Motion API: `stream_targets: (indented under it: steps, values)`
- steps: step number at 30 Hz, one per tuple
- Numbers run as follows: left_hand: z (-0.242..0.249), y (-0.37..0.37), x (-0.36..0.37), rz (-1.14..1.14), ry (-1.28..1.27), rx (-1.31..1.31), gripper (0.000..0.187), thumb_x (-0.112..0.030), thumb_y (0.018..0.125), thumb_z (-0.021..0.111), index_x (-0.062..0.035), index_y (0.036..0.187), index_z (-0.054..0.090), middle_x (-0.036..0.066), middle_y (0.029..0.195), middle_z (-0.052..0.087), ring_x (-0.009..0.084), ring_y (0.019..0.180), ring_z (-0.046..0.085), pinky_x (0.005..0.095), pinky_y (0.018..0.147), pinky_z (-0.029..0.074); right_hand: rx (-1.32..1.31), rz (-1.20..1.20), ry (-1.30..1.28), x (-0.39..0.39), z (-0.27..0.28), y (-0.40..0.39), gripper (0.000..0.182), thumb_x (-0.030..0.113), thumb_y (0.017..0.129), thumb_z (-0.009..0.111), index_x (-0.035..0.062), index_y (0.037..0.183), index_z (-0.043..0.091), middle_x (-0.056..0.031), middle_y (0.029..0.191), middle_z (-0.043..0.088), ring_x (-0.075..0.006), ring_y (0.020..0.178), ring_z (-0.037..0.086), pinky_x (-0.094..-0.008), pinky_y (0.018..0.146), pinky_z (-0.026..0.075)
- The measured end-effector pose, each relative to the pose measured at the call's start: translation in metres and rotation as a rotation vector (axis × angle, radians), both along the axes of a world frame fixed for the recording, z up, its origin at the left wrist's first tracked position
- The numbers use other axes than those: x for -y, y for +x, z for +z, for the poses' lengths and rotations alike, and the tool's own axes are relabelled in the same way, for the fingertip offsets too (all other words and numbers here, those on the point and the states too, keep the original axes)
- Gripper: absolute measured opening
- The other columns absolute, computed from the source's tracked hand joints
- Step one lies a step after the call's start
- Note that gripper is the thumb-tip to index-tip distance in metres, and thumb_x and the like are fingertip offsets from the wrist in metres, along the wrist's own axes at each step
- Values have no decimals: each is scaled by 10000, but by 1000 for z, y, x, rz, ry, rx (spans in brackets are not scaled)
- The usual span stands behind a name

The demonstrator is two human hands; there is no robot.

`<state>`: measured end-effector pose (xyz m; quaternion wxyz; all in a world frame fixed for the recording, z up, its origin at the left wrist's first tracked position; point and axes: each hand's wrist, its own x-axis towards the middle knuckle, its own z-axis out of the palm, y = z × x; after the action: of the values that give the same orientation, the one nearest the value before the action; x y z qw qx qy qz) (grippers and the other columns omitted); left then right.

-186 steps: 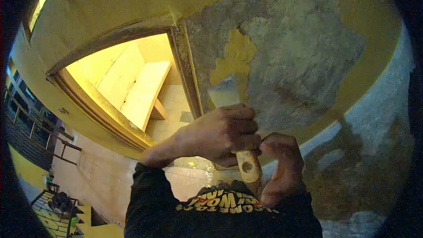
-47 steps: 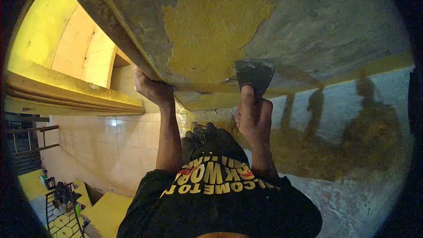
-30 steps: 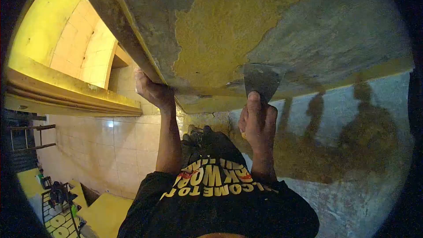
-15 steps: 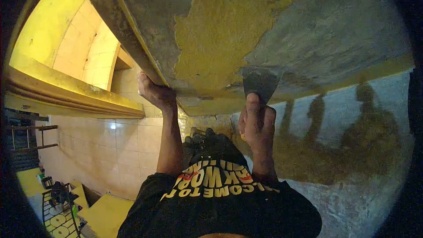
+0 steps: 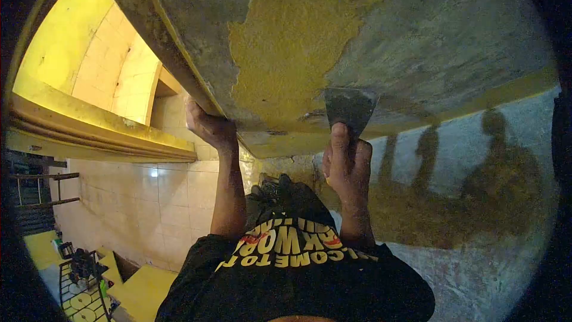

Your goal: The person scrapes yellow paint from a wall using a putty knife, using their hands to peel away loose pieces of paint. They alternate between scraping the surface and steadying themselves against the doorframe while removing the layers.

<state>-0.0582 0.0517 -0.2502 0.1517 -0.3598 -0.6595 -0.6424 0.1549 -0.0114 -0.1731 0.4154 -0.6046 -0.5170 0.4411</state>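
Note:
My right hand point(image 5: 348, 158) grips a wide flat scraper point(image 5: 350, 108), thumb along its blade. The scraper's broad edge lies against the wall point(image 5: 435, 42), just right of a patch of yellow paint point(image 5: 292, 48) with ragged edges. Grey surface shows on both sides of that patch. My left hand point(image 5: 208, 125) is at the wall's left edge point(image 5: 179, 42), its fingers wrapped round the edge and partly hidden behind it.
Through the opening at left are a yellow-lit wall point(image 5: 59, 36) and a ledge point(image 5: 101, 134). Below lie a tiled floor point(image 5: 149, 203), a ladder-like frame point(image 5: 47, 189) and a metal grille point(image 5: 83, 298). Shadows fall on the lower wall point(image 5: 465, 262) at right.
The view has shifted slightly, and the yellow patch appears a little further left. Both hands keep nearly the same places, with the scraper still in my right hand.

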Motion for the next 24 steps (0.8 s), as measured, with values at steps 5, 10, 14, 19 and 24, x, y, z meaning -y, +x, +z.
stream_targets:
  steps: [5, 10, 14, 19, 24]
  values:
    - [15, 10, 6, -130, 48, 368, 448, -360, 893, 288, 4, 814, 539, 95, 689, 534, 195, 640, 513, 350, 607, 430, 20, -5, -33, 0, 10, -2, 425, 368, 893, 525, 31, 634, 548, -57, 502, 510, -150, 465, 473, -338, 472, 359]
    - [-5, 0, 7, -84, 0, 219, 344, -257, 894, 344, 6, 845, 560, 90, 724, 560, 191, 659, 531, 338, 621, 440, 183, -130, 11, 6, 2, 3, 444, 388, 893, 517, 11, 661, 547, -67, 521, 516, -153, 474, 468, -343, 480, 365]
    - [-11, 1, 7, -97, 68, 271, 242, -160, 879, 399, 4, 882, 577, 100, 758, 584, 213, 676, 556, 342, 620, 446, 224, 6, 26, 5, 26, 4, 422, 383, 893, 516, -2, 724, 553, -74, 560, 513, -154, 514, 457, -349, 512, 381]
    - [-5, -1, 10, -27, -38, 159, 162, -116, 848, 441, -16, 836, 568, 89, 728, 585, 193, 648, 551, 326, 587, 444, 209, 19, 97, 4, 24, 2, 377, 350, 898, 515, 0, 766, 561, -84, 589, 516, -152, 545, 459, -342, 530, 389]
    - [-17, -4, 17, -141, 0, 226, 99, -116, 819, 516, -27, 824, 560, 83, 695, 583, 169, 615, 550, 318, 552, 446, 638, -97, 866, -4, 18, -14, 330, 308, 908, 504, 4, 786, 546, -98, 649, 545, -146, 587, 491, -333, 540, 405]
